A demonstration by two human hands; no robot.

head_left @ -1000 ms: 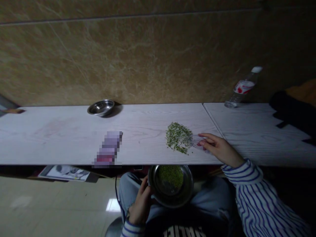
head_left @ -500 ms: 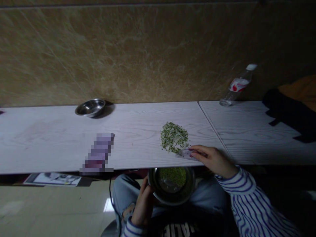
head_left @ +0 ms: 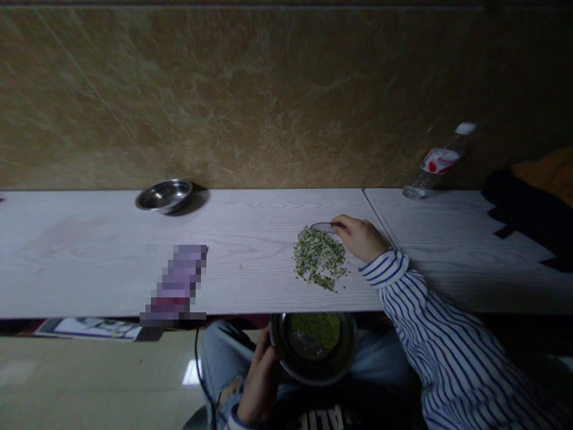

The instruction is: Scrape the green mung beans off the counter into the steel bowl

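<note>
My left hand (head_left: 261, 377) grips the left rim of a metal bowl (head_left: 308, 378), tilted over my lap just below the table edge. Small green beans (head_left: 319, 328) lie inside it. On the table, a loose patch of green beans (head_left: 316, 254) is spread out, thinner near its lower right. My right hand (head_left: 360, 236) is closed on a thin, see-through plastic piece (head_left: 323, 227), which stands at the patch's far edge. What exactly this piece is cannot be made out.
A second metal bowl (head_left: 165, 197) rests near the wall at left. A blurred-out purplish rectangle (head_left: 179, 280) lies by the front edge. A capped plastic bottle (head_left: 436, 162) stands at the back right, near dark and orange cloth (head_left: 532, 209). A cable (head_left: 200, 370) hangs below the table.
My right hand has moved with the plastic piece from the near edge of the bean patch to its far edge. My left hand keeps hold of the bowl.
</note>
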